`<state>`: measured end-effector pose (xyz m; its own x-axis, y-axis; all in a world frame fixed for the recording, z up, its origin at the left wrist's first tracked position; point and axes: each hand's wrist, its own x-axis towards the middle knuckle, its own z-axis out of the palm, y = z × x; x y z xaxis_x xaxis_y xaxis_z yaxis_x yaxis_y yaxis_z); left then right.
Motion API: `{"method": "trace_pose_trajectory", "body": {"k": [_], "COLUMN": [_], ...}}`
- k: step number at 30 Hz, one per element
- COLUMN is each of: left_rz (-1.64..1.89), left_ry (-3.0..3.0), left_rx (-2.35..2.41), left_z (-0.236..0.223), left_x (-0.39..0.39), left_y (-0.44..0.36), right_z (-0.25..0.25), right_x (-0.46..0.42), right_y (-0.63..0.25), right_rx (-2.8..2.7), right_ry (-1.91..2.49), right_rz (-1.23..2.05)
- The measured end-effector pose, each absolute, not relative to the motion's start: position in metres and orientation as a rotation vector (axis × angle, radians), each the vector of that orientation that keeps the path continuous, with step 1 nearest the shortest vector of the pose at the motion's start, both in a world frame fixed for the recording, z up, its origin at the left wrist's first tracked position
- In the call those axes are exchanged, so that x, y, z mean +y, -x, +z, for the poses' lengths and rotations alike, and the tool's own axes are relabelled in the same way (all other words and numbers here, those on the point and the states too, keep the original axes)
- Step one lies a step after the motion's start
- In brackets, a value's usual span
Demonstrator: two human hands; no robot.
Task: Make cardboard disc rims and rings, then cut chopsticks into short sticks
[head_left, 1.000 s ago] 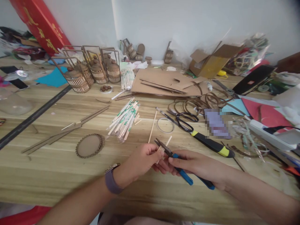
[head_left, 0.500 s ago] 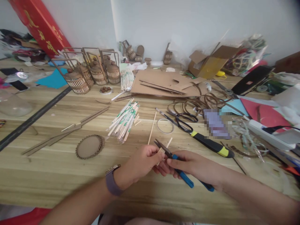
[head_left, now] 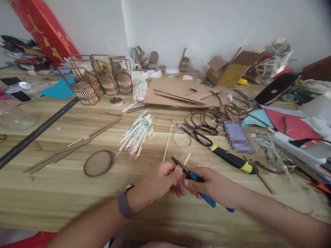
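My left hand (head_left: 162,177) is closed on several thin wooden sticks (head_left: 178,168), with their short ends showing at the fingertips. One long pale stick (head_left: 167,143) extends forward from beside that hand. In my right hand (head_left: 207,182) are blue-handled pliers (head_left: 183,166), their dark pointed jaws nearly together across the sticks. A pale stick end (head_left: 187,157) pokes out just beyond the jaws. Where exactly the jaws meet the wood is partly hidden by my fingers. Ahead lies a pile of paper-wrapped chopsticks (head_left: 137,134) with a few short cut pieces (head_left: 151,133) beside it.
A round cardboard disc (head_left: 99,163) and brown strips (head_left: 74,146) lie left. Small lidded baskets with tall handles (head_left: 86,91) stand behind. Black-handled scissors (head_left: 204,137), a yellow-black handled tool (head_left: 230,158), a clear ring (head_left: 181,139) and coiled brown strips (head_left: 227,113) are right.
The jaws of the pliers have come closer together, and the fingers of my right hand have closed further round the handles. My left hand stays nearly in place with the sticks.
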<state>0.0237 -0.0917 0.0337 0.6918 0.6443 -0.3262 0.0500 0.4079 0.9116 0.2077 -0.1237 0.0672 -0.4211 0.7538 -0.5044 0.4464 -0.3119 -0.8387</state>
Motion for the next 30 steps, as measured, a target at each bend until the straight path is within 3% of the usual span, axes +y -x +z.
{"method": "trace_pose_trajectory", "body": {"k": [5, 17, 30], "left_rz": [0.437, 0.419, 0.481], "left_ry": [-1.105, -1.104, -1.218], "left_rx": [0.714, 0.754, 0.759], "left_z": [0.037, 0.033, 0.037], "left_x": [-0.092, -0.091, -0.09], "left_y": [-0.024, -0.024, -0.023], "right_z": [0.074, 0.078, 0.073], "right_x": [-0.121, -0.121, -0.118], "right_y": [-0.21, -0.205, -0.2], "right_rx": [-1.705, -1.529, -1.762], "right_ry": [1.38, 1.525, 1.482], "right_rz": [1.842, 1.91, 1.707]}}
